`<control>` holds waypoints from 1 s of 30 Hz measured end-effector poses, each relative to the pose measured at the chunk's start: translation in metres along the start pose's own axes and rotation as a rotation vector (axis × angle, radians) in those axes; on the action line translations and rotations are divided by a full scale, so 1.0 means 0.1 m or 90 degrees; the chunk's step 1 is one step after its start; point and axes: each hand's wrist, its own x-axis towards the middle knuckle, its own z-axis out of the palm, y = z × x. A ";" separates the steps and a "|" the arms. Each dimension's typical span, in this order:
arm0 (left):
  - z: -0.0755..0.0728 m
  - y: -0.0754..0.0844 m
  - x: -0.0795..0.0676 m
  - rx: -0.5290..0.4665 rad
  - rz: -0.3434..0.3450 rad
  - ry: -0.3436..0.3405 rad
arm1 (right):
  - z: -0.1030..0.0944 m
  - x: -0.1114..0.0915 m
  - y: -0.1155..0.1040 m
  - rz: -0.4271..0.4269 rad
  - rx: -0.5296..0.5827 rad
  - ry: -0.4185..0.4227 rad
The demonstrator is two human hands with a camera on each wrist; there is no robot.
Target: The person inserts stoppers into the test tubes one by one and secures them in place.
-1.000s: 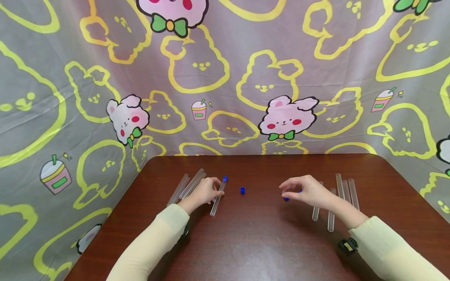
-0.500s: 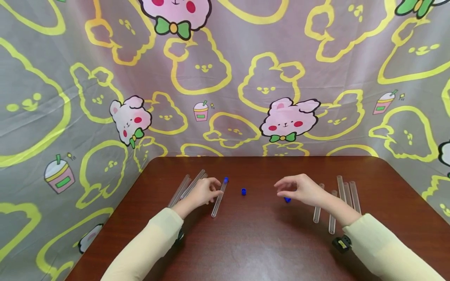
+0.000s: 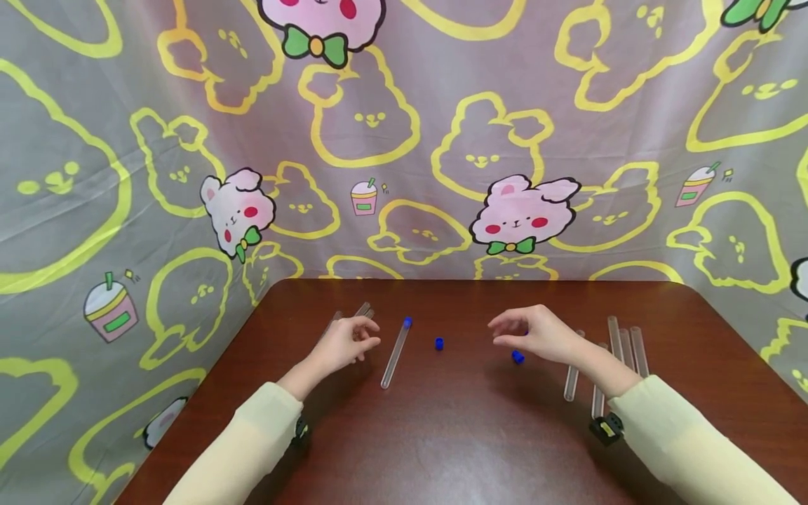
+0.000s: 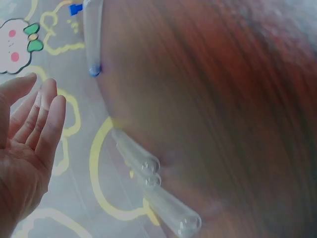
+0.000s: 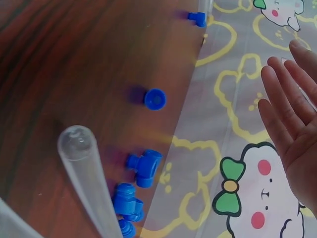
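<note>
My left hand [image 3: 346, 342] hovers with relaxed fingers just left of a clear test tube [image 3: 396, 354] that lies on the table with a blue cap [image 3: 407, 322] on its far end. Nothing is in its palm in the left wrist view. Partly behind this hand lie several uncapped test tubes [image 4: 173, 213]. My right hand [image 3: 536, 332] hangs over the table, fingers loosely bent and holding nothing. Below its fingers sits a loose blue cap [image 3: 517, 357]. Several blue caps [image 5: 146, 167] lie together in the right wrist view, some hidden by my right hand in the head view.
Between the hands stands one separate blue cap [image 3: 439, 344]. Several clear test tubes [image 3: 639, 351] lie at the right, partly behind my right wrist. The brown table [image 3: 467, 435] meets a patterned curtain [image 3: 404, 168] at its back edge.
My left hand has moved left, away from the capped test tube, which stays on the table. My right hand has shifted slightly left and away from the blue caps, showing more of them.
</note>
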 end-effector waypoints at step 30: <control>-0.33 -0.17 -0.19 -0.002 -0.003 0.007 | 0.11 0.29 0.00 -0.016 -0.002 0.020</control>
